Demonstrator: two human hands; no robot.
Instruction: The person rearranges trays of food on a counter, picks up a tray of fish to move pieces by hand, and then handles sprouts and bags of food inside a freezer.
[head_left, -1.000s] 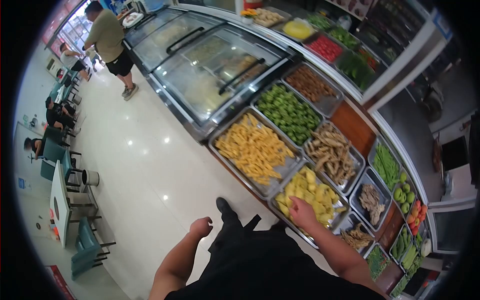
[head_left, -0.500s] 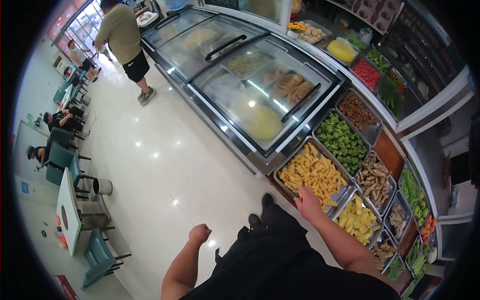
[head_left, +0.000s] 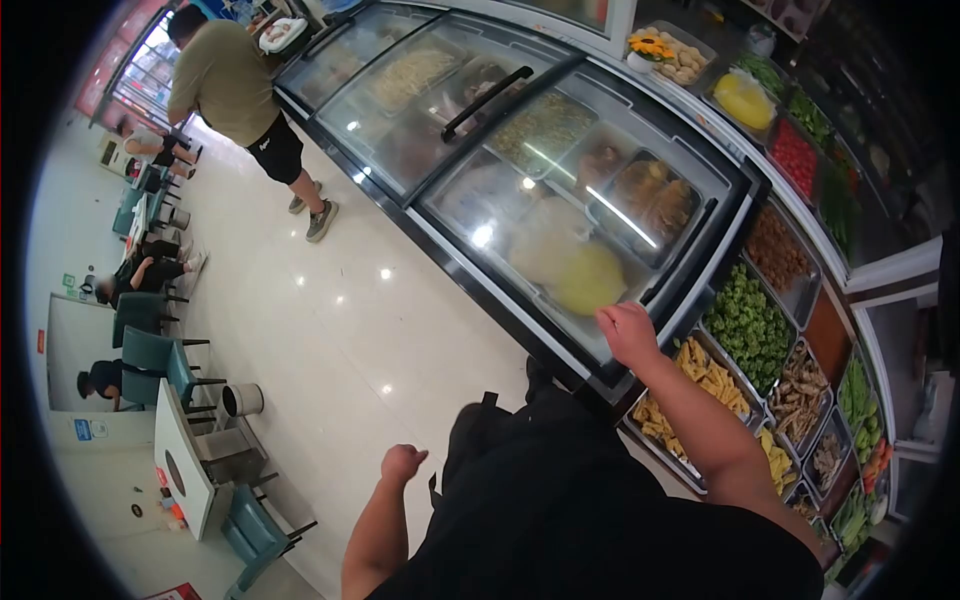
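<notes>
Carry right hand (head_left: 630, 336) clear of freezer (head_left: 480, 143) at twelve o'clock, left hand (head_left: 403, 463) well apart; cannot tell state of either grip.

Bright indoors here, daylight glowing white through the doorway (head_left: 152, 68) at the far end, sharp glints dotting the shiny floor (head_left: 350, 350), streaks of glare cutting across the hazy freezer lid (head_left: 580, 205), upper right dimmer, straight lines bowing hard towards black, rounded edges
</notes>
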